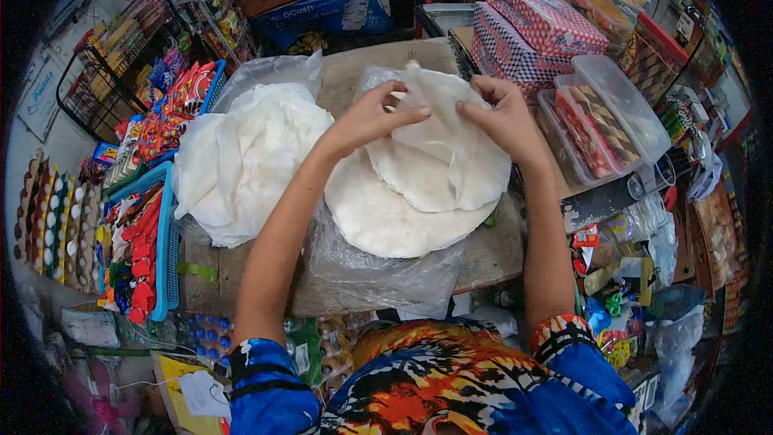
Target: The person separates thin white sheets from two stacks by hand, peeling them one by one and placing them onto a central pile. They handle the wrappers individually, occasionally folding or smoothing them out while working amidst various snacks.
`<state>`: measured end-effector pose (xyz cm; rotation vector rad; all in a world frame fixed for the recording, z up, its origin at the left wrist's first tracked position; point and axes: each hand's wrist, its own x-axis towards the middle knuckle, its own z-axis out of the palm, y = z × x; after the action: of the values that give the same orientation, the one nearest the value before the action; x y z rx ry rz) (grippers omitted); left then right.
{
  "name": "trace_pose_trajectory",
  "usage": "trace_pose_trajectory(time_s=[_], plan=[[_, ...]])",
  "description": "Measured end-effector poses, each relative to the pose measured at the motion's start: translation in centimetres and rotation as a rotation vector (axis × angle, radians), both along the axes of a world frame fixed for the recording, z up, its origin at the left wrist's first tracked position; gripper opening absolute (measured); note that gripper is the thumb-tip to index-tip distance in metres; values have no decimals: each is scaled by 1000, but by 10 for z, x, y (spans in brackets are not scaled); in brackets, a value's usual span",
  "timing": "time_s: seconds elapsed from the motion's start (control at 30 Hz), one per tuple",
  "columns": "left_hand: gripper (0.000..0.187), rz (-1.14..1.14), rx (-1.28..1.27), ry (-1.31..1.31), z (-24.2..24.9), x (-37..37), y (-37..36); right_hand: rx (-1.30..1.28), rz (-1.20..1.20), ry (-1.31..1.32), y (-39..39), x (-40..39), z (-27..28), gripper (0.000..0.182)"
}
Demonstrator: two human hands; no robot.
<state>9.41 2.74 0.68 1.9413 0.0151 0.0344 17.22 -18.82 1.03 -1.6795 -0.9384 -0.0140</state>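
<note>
Two hands: both up on one thin white wrapper sheet (439, 125), peeling it off the stack.
Left hand (372, 117): grip pinched shut on the sheet's near-left edge, thumb w/ fingers.
Right hand (506, 117): grip also clamped on the sheet, top-right edge, fingers curled over.
Sheet: half lifted, folded over, lower part lying on the round stack (394, 217).
Stack: on clear plastic bag (378, 274), mid wooden counter (342, 72).
Left pile (241, 157): loose peeled sheets, just beside stack.
How to do well, my call: pull slow and low, spread pinch pts apart, else it tears; keep the next sheet down w/ spare fingers.
Right side: clear tubs of wafer sticks (600, 117), near the elbow, mind them.
</note>
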Motion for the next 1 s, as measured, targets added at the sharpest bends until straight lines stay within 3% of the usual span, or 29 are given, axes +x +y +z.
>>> trace_pose_trajectory(time_s=[0.03, 0.1, 0.23, 0.33, 0.4, 0.5, 0.53, 0.6, 0.83, 0.9, 1.0], plan=[[61, -1, -1, -3, -4, 5, -5, -1, -1, -3, -1, -1, 1, 25], [58, 46, -46, -248, -12, 13, -11, -9, 40, 7, -3, -4, 5, 17], [54, 8, -307, -171, -18, 15, -9, 177, 59, 144, -4, -10, 10, 14], [45, 52, -252, -208, -18, 12, -11, 227, -18, 112, -4, -10, 11, 28], [39, 114, -44, -368, -21, 14, -19, 2, -165, -236, -5, -6, 8, 33], [32, 182, 169, -466, -23, 15, -23, -203, -315, -380, -3, -10, 9, 39], [32, 179, 170, -464, -23, 15, -24, -202, -317, -377, -1, -14, 12, 39], [32, 77, -113, -353, -21, 14, -27, -170, -372, -457, 4, -21, 17, 42], [16, 133, -16, -333, -20, 20, -11, -230, -469, -298, 7, -13, 6, 35], [11, 246, 32, -340, -10, 17, 3, 41, -543, -73, -3, 3, 1, 32], [7, 342, -27, -322, -8, 16, 32, 244, -624, 45, -13, 17, -2, 30]])
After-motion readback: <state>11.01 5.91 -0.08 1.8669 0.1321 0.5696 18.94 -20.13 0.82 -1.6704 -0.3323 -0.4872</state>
